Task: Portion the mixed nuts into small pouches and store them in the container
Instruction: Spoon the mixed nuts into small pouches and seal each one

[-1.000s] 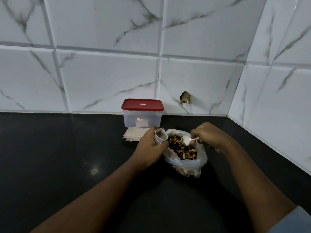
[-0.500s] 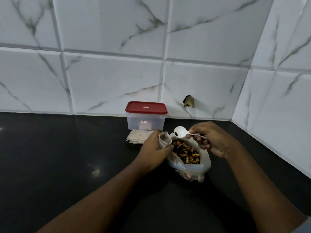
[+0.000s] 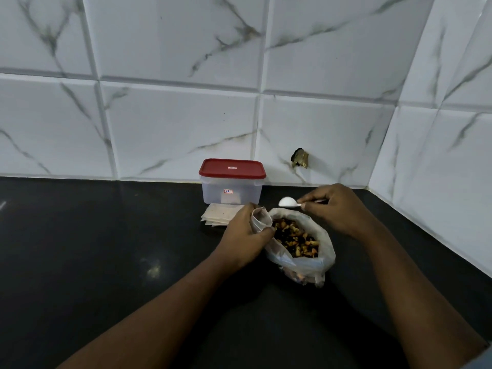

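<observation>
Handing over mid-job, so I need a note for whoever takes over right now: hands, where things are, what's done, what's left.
Left hand holds a small pouch open beside the nut bag.
Right hand pinches the white spoon by the bag's far rim; no nuts visible in it.
Container stands at the wall, red lid on; spare pouches lie in front of it.
Done: no filled pouch in sight.
Left: scoop nuts into the pouch, repeat with the spares, open the container and store them.

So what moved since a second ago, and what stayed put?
The right hand lifted the white spoon up out of the mixed nuts; it now hangs over the far rim of the bag. The left hand holds the small pouch as before. The container stayed shut.
</observation>
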`<move>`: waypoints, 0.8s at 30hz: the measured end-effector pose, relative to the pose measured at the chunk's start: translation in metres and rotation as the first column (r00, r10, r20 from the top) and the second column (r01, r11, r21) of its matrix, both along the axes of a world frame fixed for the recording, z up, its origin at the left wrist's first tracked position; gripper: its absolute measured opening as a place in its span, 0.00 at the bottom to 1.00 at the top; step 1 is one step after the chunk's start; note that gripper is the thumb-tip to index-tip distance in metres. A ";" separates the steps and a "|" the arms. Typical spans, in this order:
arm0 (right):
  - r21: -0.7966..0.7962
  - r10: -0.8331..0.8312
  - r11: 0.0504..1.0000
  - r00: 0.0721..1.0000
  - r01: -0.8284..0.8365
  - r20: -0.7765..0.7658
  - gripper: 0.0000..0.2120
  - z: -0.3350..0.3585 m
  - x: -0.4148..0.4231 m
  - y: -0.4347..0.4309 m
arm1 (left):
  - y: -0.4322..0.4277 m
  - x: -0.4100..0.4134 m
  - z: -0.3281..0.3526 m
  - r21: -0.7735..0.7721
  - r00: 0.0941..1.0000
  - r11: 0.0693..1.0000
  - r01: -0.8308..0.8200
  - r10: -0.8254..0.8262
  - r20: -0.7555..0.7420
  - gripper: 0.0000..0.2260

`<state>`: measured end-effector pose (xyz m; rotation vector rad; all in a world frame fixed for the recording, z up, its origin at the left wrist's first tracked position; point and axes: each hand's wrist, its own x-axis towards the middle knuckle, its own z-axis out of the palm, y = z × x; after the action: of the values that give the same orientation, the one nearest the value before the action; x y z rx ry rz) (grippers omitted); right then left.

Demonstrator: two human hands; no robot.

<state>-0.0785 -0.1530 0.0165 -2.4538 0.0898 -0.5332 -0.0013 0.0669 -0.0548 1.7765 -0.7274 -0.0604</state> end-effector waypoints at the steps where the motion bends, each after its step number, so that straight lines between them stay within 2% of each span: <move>1: -0.078 -0.035 0.997 0.997 0.030 -0.067 0.07 -0.002 0.001 -0.004 | 0.000 -0.001 0.000 0.001 1.000 1.000 -0.001 0.001 -0.002 0.12; 4: -0.232 -0.098 0.972 0.969 0.044 -0.225 0.07 -0.014 0.007 -0.006 | 0.000 -0.002 0.002 0.009 1.000 1.000 -0.002 0.002 0.002 0.12; 7: -0.281 -0.136 0.958 0.958 0.062 -0.251 0.07 -0.018 0.012 -0.001 | 0.001 -0.003 0.002 0.012 1.000 1.000 0.000 0.000 0.016 0.13; 10: -0.280 -0.153 0.957 0.946 0.070 -0.287 0.11 -0.013 0.011 0.001 | 0.001 -0.003 0.002 0.008 1.000 1.000 0.001 -0.001 0.017 0.13; 18: -0.016 -0.111 0.994 0.944 0.111 -0.310 0.09 -0.022 0.010 -0.005 | 0.002 -0.004 0.003 0.010 1.000 1.000 0.008 -0.008 0.008 0.13; 24: 0.274 -0.115 0.940 0.945 0.204 -0.307 0.11 -0.022 0.008 -0.005 | 0.002 -0.004 0.004 0.022 1.000 1.000 0.011 -0.012 0.004 0.14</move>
<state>-0.0702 -0.1577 -0.0054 -2.2136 0.4627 -0.2065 -0.0055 0.0691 -0.0510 1.7944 -0.7423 -0.0731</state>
